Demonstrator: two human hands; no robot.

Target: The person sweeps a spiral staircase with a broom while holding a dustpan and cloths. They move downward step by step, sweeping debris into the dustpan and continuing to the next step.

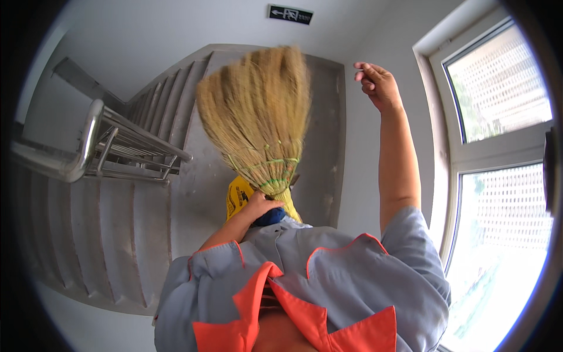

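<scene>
My left hand (262,206) grips a straw broom (264,119) by its bound neck, close to my waist. The broom's wide bristle head is raised and fans away from me, blurred at the far end. Green cord is stitched across its lower part. Behind the left hand is a yellow item (237,198) bearing dark print, partly hidden. A dark blue thing (270,216) shows just under that hand; I cannot tell what it is. My right hand (378,86) is held out at the far right near the white wall, fingers partly bent, with nothing seen in it.
A stainless steel handrail (90,136) stands at the left between one flight of stairs (165,105) and another flight (101,237). Grey landing floor (325,145) lies under the broom. A window (497,88) lines the right side. An exit sign (290,14) hangs on the far wall.
</scene>
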